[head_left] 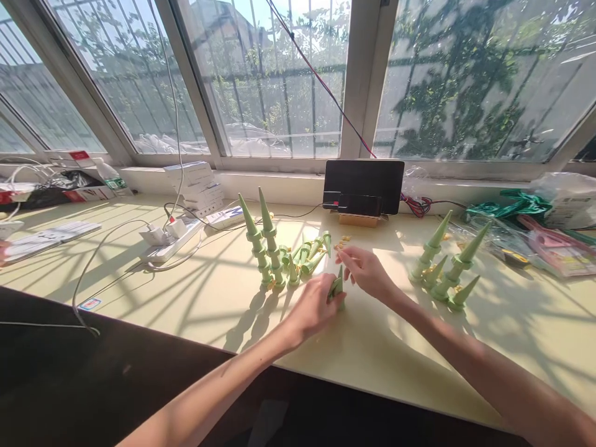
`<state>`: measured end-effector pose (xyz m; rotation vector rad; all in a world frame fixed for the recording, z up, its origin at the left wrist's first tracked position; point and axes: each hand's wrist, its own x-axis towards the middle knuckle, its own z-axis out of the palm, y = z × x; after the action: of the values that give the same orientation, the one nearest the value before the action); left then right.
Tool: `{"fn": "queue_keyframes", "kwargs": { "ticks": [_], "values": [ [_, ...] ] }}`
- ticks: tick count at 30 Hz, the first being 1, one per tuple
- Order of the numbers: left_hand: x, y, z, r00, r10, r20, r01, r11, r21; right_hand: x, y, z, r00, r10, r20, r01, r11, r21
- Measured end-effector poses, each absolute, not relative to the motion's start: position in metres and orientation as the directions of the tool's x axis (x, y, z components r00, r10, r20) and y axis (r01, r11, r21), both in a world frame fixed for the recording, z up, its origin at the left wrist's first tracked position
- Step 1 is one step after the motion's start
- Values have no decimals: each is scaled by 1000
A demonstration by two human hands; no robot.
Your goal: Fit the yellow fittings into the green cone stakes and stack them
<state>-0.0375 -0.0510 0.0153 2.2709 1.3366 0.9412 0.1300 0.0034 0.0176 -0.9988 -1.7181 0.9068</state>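
My left hand (pixel 322 299) is wrapped round a green cone piece (pixel 338 287) near the middle of the table. Just right of it, my right hand (pixel 361 268) has its fingers bent close together beside the cone; whatever they may hold is too small to make out. Small yellow bits (pixel 345 239) lie behind my right hand. Tall green spiked towers (pixel 274 251) stand upright to the left, with loose green pieces (pixel 305 251) lying beside them. Another group of green spiked towers (pixel 447 276) stands to the right.
A dark tablet (pixel 364 180) leans upright by the window. At the left are a power strip (pixel 171 241), cables, stacked white boxes (pixel 195 188) and a bottle (pixel 110 177). Plastic bags and green wrap (pixel 512 205) lie at the right back.
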Motion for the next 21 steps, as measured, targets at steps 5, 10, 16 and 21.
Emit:
{"fn": "queue_keyframes", "kwargs": {
  "ticks": [5, 10, 16, 21],
  "values": [
    [-18, -25, 20, 432, 838, 334, 595, -543, 592, 156, -10, 0, -106, 941, 322, 203, 338, -919],
    [4, -1, 30, 615, 727, 307, 453, -643, 617, 167, -16, -7, -78, 944, 319, 342, 326, -881],
    [12, 14, 27, 718, 599, 356, 342, -748, 568, 171, -19, -6, -48, 941, 335, 444, 320, -837],
    [1, 11, 11, 653, 666, 361, 315, -672, 671, 165, -25, -4, -106, 926, 362, 494, 365, -789]
  ]
}}
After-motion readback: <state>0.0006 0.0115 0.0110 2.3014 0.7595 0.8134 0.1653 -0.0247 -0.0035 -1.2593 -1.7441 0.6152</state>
